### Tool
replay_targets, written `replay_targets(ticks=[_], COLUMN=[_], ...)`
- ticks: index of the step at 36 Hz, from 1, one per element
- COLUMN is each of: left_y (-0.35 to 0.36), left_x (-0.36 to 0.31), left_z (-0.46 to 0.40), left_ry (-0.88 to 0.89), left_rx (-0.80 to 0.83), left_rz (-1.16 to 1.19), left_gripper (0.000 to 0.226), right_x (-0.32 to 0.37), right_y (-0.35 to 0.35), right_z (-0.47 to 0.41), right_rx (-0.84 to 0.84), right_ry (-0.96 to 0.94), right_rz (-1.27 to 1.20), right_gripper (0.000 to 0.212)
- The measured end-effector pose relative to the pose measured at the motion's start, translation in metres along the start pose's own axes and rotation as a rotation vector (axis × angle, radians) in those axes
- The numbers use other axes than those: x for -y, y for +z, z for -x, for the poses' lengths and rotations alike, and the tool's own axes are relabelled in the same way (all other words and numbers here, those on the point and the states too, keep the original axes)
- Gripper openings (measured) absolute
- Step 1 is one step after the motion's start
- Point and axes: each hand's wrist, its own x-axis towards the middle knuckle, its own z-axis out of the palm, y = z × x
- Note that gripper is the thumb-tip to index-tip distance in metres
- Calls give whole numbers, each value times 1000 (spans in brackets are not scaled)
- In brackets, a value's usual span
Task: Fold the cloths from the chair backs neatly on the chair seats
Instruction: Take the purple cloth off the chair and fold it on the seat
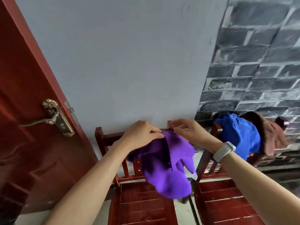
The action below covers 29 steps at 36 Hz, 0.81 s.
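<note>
- Left hand (pixel 142 133) and right hand (pixel 186 129) both pinch the top edge of the purple cloth (pixel 167 161), fingers curled tight.
- Cloth hangs bunched over the left chair (pixel 138 205), at its back rail.
- Blue cloth (pixel 238 135) and brown cloth (pixel 269 135) drape on the right chair (pixel 227 200).

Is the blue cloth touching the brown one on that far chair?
Touching. In the head view, the blue cloth and the brown cloth hang side by side on the same chair back, their edges meeting with no gap.

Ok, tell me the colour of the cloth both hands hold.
Purple cloth, clearest in the head view.
</note>
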Motion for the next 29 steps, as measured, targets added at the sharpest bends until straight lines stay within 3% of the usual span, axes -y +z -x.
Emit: replay_targets(ticks=[4,5,9,12,14,22,29], left_y=[19,25,45,50,51,48,48], left_x=[-35,-41,-69,-92,-98,-114,-122], left_z=[-10,-9,-3,4,9,25,31], left_ry=[-43,-56,-107,-80,-67,-81,-148], left_rx=[91,116,139,93,40,38,-69], left_rz=[-4,22,241,281,312,459,554], left_gripper=[40,27,27,25,32,22,21], right_x=[-9,-14,-36,-47,-55,-45,-46], right_y=[0,2,1,-6,-7,-18,-8], right_z=[55,66,91,102,110,134,137], right_rx=[117,123,-53,-167,-190,-233,-445], right_ry=[30,36,34,34,39,-3,-11], right_rz=[-242,-248,-143,-45,7,-133,174], right_gripper=[24,25,20,21,21,6,7])
